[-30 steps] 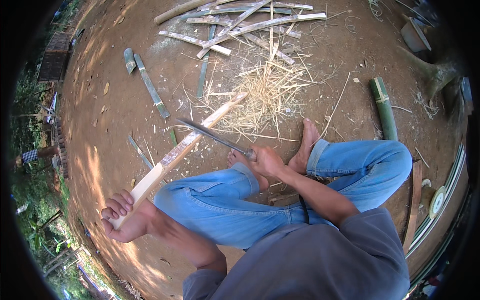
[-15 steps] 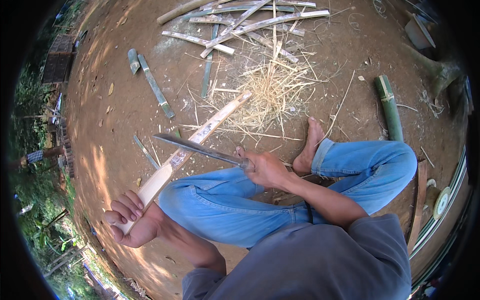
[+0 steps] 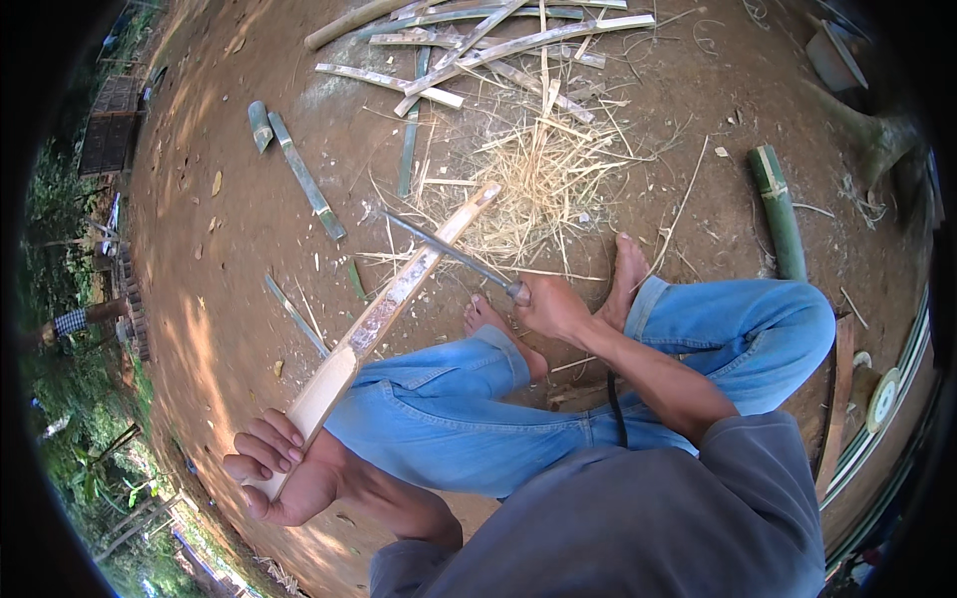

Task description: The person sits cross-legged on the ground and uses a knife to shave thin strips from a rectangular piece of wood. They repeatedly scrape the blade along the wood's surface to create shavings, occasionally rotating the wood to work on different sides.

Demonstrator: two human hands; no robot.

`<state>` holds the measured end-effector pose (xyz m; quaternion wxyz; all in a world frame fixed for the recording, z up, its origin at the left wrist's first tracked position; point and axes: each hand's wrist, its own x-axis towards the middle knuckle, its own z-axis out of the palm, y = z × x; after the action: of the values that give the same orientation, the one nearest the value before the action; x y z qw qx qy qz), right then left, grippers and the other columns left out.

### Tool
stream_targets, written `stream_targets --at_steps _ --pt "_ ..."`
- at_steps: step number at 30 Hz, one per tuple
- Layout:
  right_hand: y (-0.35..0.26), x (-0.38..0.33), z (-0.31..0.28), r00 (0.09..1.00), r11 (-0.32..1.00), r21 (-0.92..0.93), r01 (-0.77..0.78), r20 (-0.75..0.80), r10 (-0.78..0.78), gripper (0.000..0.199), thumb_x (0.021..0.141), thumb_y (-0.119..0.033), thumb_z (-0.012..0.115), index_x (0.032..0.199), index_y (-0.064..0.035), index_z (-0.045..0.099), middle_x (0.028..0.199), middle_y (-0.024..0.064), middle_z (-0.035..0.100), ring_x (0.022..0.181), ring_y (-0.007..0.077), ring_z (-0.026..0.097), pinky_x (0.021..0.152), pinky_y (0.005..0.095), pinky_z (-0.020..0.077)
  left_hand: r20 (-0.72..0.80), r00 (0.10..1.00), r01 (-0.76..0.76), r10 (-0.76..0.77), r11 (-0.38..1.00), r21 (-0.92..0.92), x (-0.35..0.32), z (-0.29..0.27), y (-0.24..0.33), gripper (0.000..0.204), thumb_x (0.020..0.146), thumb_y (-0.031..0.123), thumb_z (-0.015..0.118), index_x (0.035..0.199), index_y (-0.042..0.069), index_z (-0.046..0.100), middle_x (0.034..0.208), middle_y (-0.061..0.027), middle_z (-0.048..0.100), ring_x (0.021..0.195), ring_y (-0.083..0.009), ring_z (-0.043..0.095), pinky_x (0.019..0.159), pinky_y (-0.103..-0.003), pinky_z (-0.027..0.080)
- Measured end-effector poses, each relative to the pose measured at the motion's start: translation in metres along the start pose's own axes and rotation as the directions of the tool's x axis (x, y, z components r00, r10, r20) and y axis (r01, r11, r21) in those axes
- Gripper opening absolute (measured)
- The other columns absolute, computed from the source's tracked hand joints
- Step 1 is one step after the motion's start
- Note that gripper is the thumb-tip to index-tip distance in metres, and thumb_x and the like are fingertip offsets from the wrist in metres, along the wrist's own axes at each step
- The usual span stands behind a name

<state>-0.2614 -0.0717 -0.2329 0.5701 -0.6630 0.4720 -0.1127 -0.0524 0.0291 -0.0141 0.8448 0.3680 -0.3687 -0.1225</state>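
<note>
My left hand (image 3: pixel 289 466) is closed round the near end of a split bamboo strip (image 3: pixel 389 302). The strip slants up and away to the right across my bent left leg, and its far tip lies over the shavings. Near my hand its face is pale and smooth; farther along it is rough, with dark and whitish patches. My right hand (image 3: pixel 554 307) grips the handle of a machete (image 3: pixel 454 251). Its blade points up and left and crosses the strip's far half, seen nearly edge-on. Whether the blade touches the bamboo I cannot tell.
A heap of pale shavings (image 3: pixel 543 189) lies beyond my feet, with several split bamboo strips (image 3: pixel 528 42) piled behind it. A green bamboo length (image 3: pixel 778 214) is at the right, near my knee. Shorter green pieces (image 3: pixel 304 177) lie on the dirt at left. A bucket (image 3: pixel 835 58) stands far right.
The machete has moved from the strip's near part out toward its far end, and its blade has turned edge-on. My left hand and the strip's near end have shifted slightly right and nearer.
</note>
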Motion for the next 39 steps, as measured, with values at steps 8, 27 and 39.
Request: stream_targets --at_steps 8,27,39 --pt "0.028 0.022 -0.006 0.999 0.993 -0.106 -0.049 -0.019 0.047 0.015 0.078 -0.013 0.059 0.089 -0.0039 0.063 0.072 0.024 0.063 0.069 0.0416 0.064 0.065 0.049 0.0506 -0.002 1.0 -0.007 0.007 1.0 0.005 -0.001 0.003 0.0 0.031 0.081 0.028 0.054 0.065 0.015 0.031 0.055 -0.0004 0.03 0.045 -0.0117 0.031 0.045 -0.025 0.03" --pt "0.009 0.018 0.0 0.994 0.988 -0.111 0.108 0.005 -0.108 0.013 0.082 -0.013 0.056 0.083 -0.0007 0.06 0.069 0.0261 0.061 0.067 0.0449 0.061 0.062 0.0507 0.0483 0.003 1.0 0.001 -0.001 1.0 0.001 -0.004 0.0 -0.001 0.032 0.081 0.028 0.055 0.066 0.013 0.032 0.057 -0.0007 0.031 0.046 -0.0119 0.032 0.046 -0.026 0.031" --pt "0.058 0.067 -0.002 0.99 0.98 -0.158 -0.121 -0.09 0.108 0.024 0.082 -0.02 0.06 0.092 0.0011 0.063 0.077 0.0274 0.064 0.077 0.0438 0.064 0.07 0.0525 0.0501 -0.076 0.997 0.015 -0.019 0.999 -0.045 0.003 0.008 -0.002 0.031 0.075 0.025 0.056 0.062 0.015 0.03 0.055 -0.0011 0.029 0.045 -0.0123 0.028 0.044 -0.025 0.029"
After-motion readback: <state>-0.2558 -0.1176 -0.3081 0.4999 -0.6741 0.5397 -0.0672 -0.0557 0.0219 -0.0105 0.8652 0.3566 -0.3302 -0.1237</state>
